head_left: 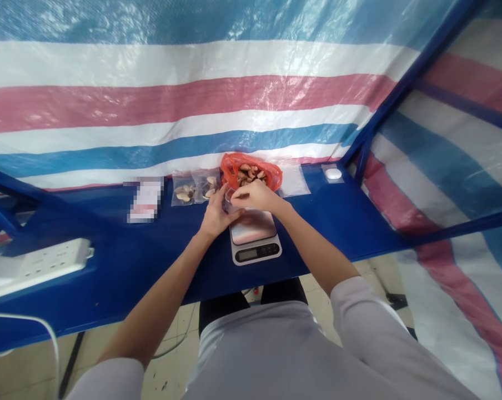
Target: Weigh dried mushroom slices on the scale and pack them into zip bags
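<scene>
Above the far edge of a kitchen scale (256,253), my left hand (216,215) has its fingers and thumb closed round a small clear plastic bag (227,201). My right hand (256,196) pinches at the same bag from the other side. Its fingertips are partly hidden, so anything else in them cannot be made out. Just behind my hands lies a red mesh bag (275,173), gaping, full of brown and pale pieces (247,172) that look like dried mushrooms. Left of my hands lie two clear bags with similar pieces, a left bag (185,191) and a right bag (207,186).
Flat clear bags (293,180) lie right of the mesh bag. Farther right is a small packet with a round white thing (333,174). A blurred-out paper (146,200) and a white power strip (46,264) lie left on the blue table (151,261). Striped sheeting (171,100) hangs behind.
</scene>
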